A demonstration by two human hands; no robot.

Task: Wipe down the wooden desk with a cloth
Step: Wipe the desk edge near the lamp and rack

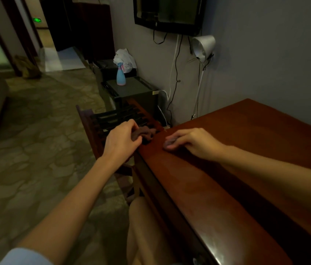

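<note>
**A:** Status, near to far?

**B:** Bottom edge: pale blue sleeve [24, 257] on the left arm, and a bare knee [147, 226] close against the front edge of the wooden desk [246, 169]. Both forearms reach forward. The left one is over the floor, the right one lies across the desktop.

**A:** Left hand pose?

**B:** The left hand [122, 139] is at the far end of the front edge, at the desk's corner. Knuckles up, wrist roughly in line with the forearm. Fingers curl down round a dark brown cloth [146, 133]. Closed grip, with the cloth bunched into a wad, not spread flat.

**A:** Cloth location?

**B:** On that corner of the top, sticking out ahead of the left fingers.

**A:** Right hand?

**B:** The right hand [191, 141] is palm down on the desktop, near the cloth but apart from it. Fingers loosely bent, tips touching the wood, nothing held. There's a blurred pale patch under the fingertips, probably their reflection in the polish; can't confirm.

**A:** Further out?

**B:** A slatted wooden rack [112, 119] stands just beside the desk's end. Behind it is a dark cabinet [135, 88] with a blue spray bottle [121, 74] upright on top and a white bundle [126, 58] beyond that. A white lamp [203, 46] stands by the wall, shade tilted. A dark screen [168, 14] is mounted on the wall above.
</note>
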